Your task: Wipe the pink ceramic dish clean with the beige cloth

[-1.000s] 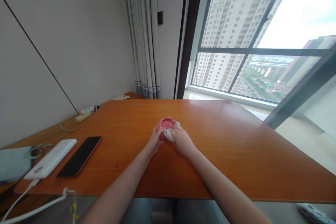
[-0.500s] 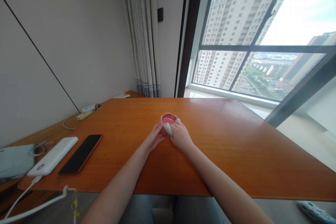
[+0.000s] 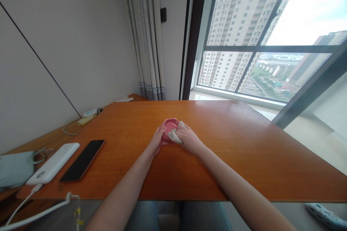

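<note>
A small pink dish (image 3: 171,125) with a raised rim is tilted so that its inside faces me, low over the middle of the wooden table (image 3: 217,144). My left hand (image 3: 156,141) grips its left side, thumb near the rim and fingers around the outside. A crumpled whitish cloth (image 3: 175,137) is bunched in my right hand (image 3: 189,138), pressed against the dish's right and near side. The right fingertips are partly hidden by the cloth. Whether the dish's underside touches the tabletop I cannot tell.
On the table's left lie a black phone (image 3: 83,160) and a white power bank (image 3: 54,163) with a cable (image 3: 24,202). A pale grey pouch (image 3: 16,168) sits further left. A power strip (image 3: 90,113) lies by the wall, and a window (image 3: 265,48) is at the right.
My right hand and the cloth have shifted slightly right, with more cloth showing along the rim. The dish and my left hand have moved a little left.
</note>
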{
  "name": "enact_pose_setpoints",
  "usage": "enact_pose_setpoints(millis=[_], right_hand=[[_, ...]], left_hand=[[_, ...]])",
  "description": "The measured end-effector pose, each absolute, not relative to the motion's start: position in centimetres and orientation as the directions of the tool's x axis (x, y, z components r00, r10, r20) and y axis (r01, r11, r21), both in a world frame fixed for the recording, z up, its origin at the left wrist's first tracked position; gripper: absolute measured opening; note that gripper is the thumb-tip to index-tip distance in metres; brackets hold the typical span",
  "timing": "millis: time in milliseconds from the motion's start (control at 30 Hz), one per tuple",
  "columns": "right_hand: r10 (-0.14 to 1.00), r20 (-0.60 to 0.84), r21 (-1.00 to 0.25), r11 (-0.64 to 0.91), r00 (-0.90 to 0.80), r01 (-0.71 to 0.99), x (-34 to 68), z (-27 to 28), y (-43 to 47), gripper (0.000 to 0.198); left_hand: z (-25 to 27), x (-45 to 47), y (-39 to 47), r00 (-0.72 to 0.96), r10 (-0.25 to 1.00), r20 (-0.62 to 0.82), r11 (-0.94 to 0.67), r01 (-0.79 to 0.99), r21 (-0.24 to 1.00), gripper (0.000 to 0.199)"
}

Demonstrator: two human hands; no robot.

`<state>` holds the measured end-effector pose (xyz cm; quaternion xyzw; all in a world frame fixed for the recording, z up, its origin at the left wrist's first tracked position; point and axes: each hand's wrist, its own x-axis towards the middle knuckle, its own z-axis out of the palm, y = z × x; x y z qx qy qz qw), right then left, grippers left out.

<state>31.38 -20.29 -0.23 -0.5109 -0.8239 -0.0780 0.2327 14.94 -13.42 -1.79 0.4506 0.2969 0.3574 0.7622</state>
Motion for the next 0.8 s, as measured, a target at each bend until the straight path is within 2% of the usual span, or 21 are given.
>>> enact_pose_setpoints(millis=[100,233,433,533,633,800], right_hand=[[0.783,0.448,-0.113,0.528,-0.431,0.842,32.1,0.0,-20.9,0.014],[0.814,0.442,-0.173,0.49,-0.377,0.855,31.6,0.0,-21.7,0.012],[0.874,0.474,-0.149,0.205,-0.112,0.967,29.6,-0.5,-21.2,0.012],[0.878,0.475,-0.138,0.128,-0.048,0.982,28.8,-1.0,-21.0,0.012],[0.888,0.45,-0.144,0.177,-0.095,0.974,29.0,-1.3,-21.1,0.01],[0.858,0.43,-0.164,0.379,-0.28,0.911,31.1,-0.6,-20.9,0.013]], left_hand=[[-1.8,14.6,-12.8,0.601,0.776,-0.194,0.35,-0.154,0.924,0.05],[-1.9,14.4,-12.6,0.663,0.715,-0.221,0.395,-0.122,0.911,0.05],[-2.2,15.8,-14.3,0.684,0.722,-0.104,0.447,-0.347,0.824,0.049],[-2.8,16.5,-14.8,0.643,0.761,-0.082,0.433,-0.411,0.803,0.053],[-3.1,16.6,-14.7,0.552,0.824,-0.125,0.38,-0.377,0.845,0.052],[-2.7,15.7,-13.8,0.469,0.87,-0.152,0.289,-0.235,0.928,0.048]])
